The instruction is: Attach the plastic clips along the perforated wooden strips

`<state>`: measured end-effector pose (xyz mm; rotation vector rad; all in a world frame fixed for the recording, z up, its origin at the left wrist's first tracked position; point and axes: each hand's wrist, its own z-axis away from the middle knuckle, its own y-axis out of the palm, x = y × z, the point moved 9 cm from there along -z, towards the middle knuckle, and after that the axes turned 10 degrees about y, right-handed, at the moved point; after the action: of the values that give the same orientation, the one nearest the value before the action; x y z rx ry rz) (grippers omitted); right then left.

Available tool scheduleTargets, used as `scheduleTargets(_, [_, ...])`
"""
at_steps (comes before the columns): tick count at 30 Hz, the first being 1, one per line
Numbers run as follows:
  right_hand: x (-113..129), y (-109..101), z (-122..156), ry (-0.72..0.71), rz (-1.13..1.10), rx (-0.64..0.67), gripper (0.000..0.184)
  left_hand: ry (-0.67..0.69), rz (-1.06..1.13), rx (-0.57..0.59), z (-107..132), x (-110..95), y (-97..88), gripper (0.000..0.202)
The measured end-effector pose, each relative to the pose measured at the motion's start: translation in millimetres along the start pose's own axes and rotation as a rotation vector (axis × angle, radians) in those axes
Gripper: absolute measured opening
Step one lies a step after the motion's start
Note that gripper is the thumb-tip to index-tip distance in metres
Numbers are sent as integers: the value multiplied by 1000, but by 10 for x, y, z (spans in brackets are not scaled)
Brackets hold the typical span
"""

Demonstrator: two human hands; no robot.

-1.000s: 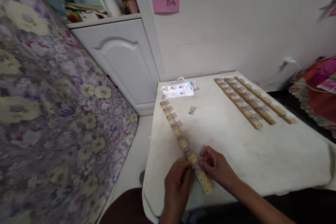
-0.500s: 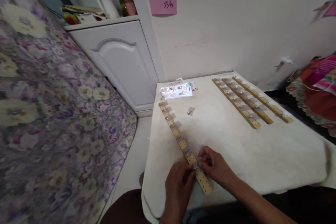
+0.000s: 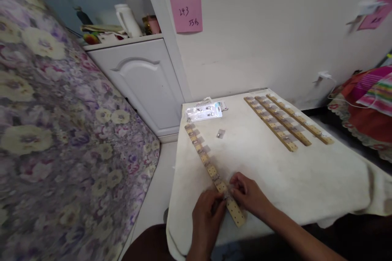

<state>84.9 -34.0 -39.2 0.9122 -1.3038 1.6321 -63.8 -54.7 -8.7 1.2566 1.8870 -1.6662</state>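
Observation:
A long wooden strip (image 3: pixel 204 158) with rows of small holes and clear pieces along it lies slantwise on the white-covered table (image 3: pixel 275 171). Both hands meet at its near end. My left hand (image 3: pixel 206 218) has its fingers curled against the strip's left side. My right hand (image 3: pixel 248 195) pinches a small clear piece at the strip's top; what it holds is too small to name. A single small clear packet (image 3: pixel 220 133) lies loose further up the table.
Three more wooden strips (image 3: pixel 283 123) lie side by side at the table's far right. A clear pack of small metal parts (image 3: pixel 204 111) sits at the far left corner. A flowered mattress (image 3: pixel 61 130) stands at left, a white cabinet (image 3: pixel 143 81) behind, colourful cloth (image 3: pixel 367 102) at right.
The view has tilted up slightly and drifted right. Both hands stay at the near end of the strip with only small finger movements.

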Motion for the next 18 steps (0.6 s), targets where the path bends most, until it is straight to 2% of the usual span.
scheduleTargets(5, [-29,-81,42,-10,-70,-57,13,-8,32,-19,-5,-36,-29,12])
scheduleTargets(10, [-45,-127,65,46,-134,-30,9,-16,57,-21,-6,-57,-42,11])
scheduleTargets(14, [74,-210,166,-59,-30,-96,7,-15,57,-31,-10,-61,-47,10])
scheduleTargets(18, [188,-178,321,-193,77,-102,11,-6,63,-26,-8,-54,-30,10])
